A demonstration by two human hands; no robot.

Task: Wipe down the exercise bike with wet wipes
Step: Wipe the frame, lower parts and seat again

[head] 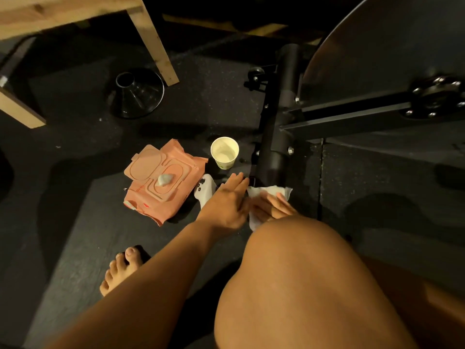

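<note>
A black exercise bike [279, 127] stands on the dark floor, its round front stabiliser bar running towards me and its flywheel cover [377, 54] at the upper right. Just in front of the bar's near end, a white wet wipe [273, 191] is spread between my hands. My right hand [275, 206] holds it from below, partly hidden by my knee. My left hand [230, 202] reaches across with straight fingers touching the wipe's left edge. A pink wet-wipe pack [161, 182] lies on the floor to the left, lid flipped open, a wipe poking out.
A paper cup [224, 152] stands beside the bar. A white controller [205, 190] lies between pack and my left hand. A black funnel [137, 93] sits under a wooden table leg [153, 39]. My bare foot [120, 268] and knee [302, 260] fill the foreground.
</note>
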